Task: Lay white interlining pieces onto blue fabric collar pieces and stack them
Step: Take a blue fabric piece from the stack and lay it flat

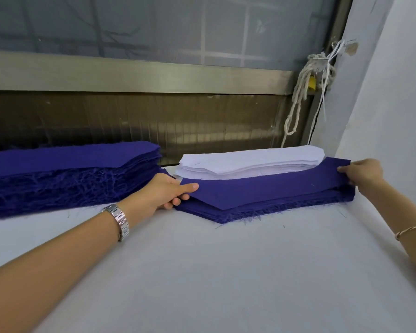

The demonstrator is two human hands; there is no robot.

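Note:
A blue collar piece (262, 188) lies stretched on top of a low stack of blue pieces (269, 207) at the right of the white table. My left hand (168, 191) pinches its left end, thumb on top. My right hand (363, 173) pinches its right end. Just behind it sits a stack of white interlining pieces (250, 162). A thick pile of blue collar pieces (70, 174) with frayed edges lies at the left.
The white table (214, 272) reaches toward me. A white wall (382, 104) closes the right side. A window frame (139, 75) runs along the back, with knotted cord (300, 97) hanging in the corner.

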